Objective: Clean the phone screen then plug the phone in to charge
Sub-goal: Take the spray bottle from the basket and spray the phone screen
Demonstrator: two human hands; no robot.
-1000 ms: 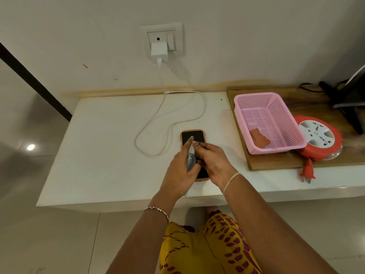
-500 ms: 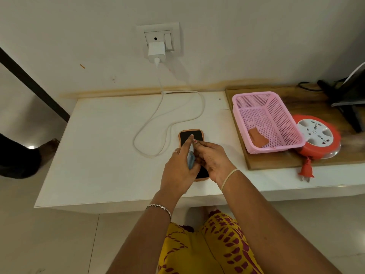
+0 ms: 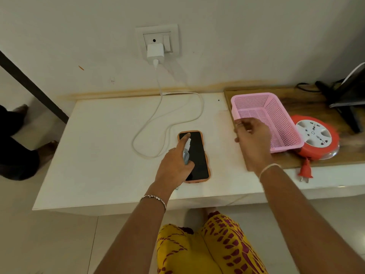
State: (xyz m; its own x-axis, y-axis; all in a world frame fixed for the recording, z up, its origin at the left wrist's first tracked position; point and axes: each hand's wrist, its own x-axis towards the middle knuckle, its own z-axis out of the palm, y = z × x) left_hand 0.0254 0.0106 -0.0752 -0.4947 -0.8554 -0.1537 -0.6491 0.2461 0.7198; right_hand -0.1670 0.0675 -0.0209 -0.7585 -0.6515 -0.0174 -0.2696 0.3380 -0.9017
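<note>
Left grip (image 3: 173, 165) closed round a small spray bottle (image 3: 186, 152), nozzle aimed over the phone (image 3: 195, 157), flat on the desk (image 3: 102, 155). Right grip (image 3: 251, 137) loosely open, holding nothing, toward the basket (image 3: 284, 123), probably seeking a cloth.

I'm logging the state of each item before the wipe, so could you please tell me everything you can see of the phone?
The phone lies flat and face up on the white table, near its front edge, its length running away from the person. Its screen is dark and glossy, framed by an orange case. No cable is plugged into it. The left hand holds a small clear spray bottle over its left side, hiding that edge.
</note>
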